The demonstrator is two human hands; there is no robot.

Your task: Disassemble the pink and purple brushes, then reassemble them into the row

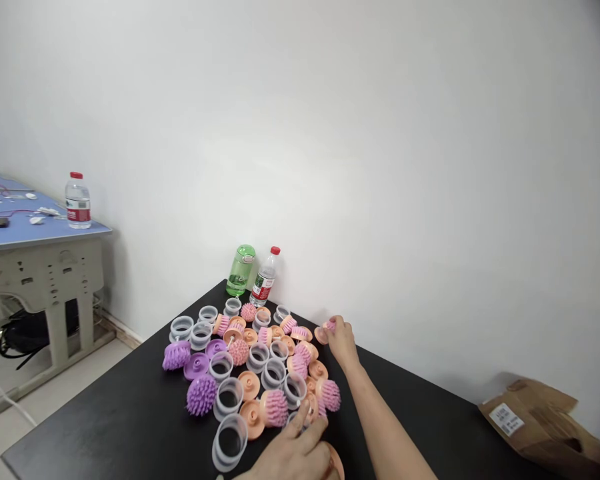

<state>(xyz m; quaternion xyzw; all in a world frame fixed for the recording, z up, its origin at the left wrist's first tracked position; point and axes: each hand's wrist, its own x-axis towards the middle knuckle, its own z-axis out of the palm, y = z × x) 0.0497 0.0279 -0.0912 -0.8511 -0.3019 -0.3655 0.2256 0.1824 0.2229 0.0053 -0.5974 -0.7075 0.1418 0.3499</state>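
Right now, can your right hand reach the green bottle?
Probably not easily: the right hand holds a peach disc, and clear rings and pink brushes lie between it and the green bottle.

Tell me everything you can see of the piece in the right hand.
A small peach disc, rubbery-looking, tilted nearly edge-on, with a pink part at its centre that the grip mostly hides. The right hand pinches it at the fingertips, beside the pile of similar pieces, near the black table's far edge by the wall.

A peach plastic disc (pixel 321 335) stands tilted, its pink bristled knob (pixel 331 325) half hidden; a clear plastic ring (pixel 293 419) lies flat nearby.
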